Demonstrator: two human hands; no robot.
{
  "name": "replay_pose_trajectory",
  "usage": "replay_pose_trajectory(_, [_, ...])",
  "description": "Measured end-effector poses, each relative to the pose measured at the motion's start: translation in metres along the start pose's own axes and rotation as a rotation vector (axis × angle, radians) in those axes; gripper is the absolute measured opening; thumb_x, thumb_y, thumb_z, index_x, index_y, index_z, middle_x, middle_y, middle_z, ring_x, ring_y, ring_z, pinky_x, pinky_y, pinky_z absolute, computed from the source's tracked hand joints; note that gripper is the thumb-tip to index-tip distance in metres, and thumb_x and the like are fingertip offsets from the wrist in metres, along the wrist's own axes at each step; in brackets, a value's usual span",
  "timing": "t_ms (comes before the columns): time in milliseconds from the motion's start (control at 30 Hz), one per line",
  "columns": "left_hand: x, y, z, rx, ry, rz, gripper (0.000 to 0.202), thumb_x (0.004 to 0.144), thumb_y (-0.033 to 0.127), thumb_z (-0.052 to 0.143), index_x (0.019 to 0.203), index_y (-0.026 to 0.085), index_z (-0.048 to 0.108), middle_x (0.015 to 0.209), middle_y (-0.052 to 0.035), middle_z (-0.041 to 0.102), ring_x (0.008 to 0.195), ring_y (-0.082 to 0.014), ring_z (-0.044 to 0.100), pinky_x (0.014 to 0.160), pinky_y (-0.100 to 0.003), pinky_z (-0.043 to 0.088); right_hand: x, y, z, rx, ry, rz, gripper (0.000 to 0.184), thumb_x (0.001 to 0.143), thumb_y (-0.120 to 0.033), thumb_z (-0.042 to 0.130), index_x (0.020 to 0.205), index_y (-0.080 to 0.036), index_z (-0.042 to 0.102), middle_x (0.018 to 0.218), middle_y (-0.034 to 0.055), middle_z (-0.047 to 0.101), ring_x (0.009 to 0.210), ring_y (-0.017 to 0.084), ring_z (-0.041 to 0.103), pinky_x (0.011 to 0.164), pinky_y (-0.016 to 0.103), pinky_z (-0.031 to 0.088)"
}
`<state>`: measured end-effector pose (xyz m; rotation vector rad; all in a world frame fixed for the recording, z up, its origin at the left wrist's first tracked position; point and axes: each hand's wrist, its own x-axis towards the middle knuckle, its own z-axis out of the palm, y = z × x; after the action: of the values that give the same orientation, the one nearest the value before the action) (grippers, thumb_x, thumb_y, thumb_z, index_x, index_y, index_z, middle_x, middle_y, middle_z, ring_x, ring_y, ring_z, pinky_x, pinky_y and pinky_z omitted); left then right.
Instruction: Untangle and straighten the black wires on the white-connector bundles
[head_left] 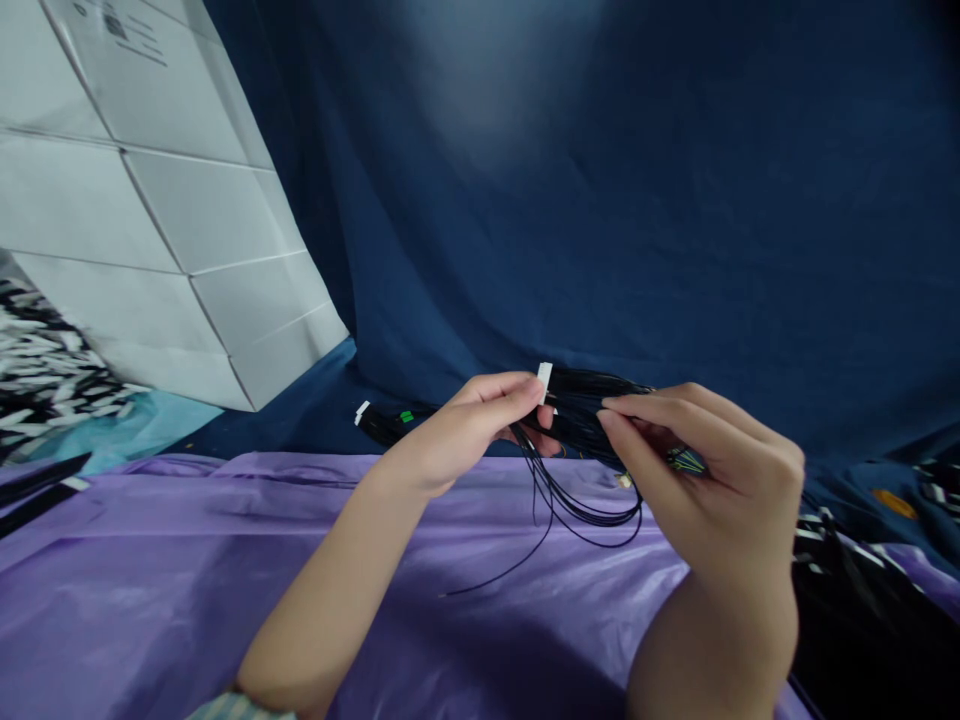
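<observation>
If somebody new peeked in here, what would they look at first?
Probably the bunch of black wires in the middle, with the left hand holding it near a white end piece and the right hand on its other side. Next, maybe the shiny purple sheet below, and the white boxes stacked at the upper left.

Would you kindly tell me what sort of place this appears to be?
Probably a wiring workshop or cable-assembly area, judging by the bundle of black wires, the purple sheeting, and what look like stacked white boxes on the left.
</observation>
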<state>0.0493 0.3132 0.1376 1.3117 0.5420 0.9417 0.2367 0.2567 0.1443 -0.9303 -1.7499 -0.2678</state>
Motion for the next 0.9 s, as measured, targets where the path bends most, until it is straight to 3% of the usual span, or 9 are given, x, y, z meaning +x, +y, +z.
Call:
replay_pose_trajectory(500, [0.0009,-0.0039,0.0033,0.004,-0.091,-0.001,0.032,0.092,0.044,0.063,0.081,0.014,0.061,0.081,-0.0003,0.058,0.077,-0.0152,0.066,0.082,-0.031,0.048,-0.0001,-0.0014,0.0036,0.018,0.011,-0.03,0.02,0.085,-0.005,0.067,0.089,-0.023,0.072,0.076,-0.0004,0.068,0.066,0.013,0.064,0.06,0.027,0.052])
replay_pose_trajectory(900, [0.0006,-0.003,0.0039,-0.061,-0.01,-0.002,0.032,0.087,0.044,0.07,0.082,0.013,0.065,0.082,-0.0009,0.062,0.078,-0.0157,0.067,0.082,-0.031,0.049,0.001,0.0017,0.0054,0.056,0.041,0.011,0.019,0.084,-0.009,0.071,0.095,-0.023,0.073,0.082,0.0007,0.069,0.069,0.014,0.063,0.062,0.028,0.051])
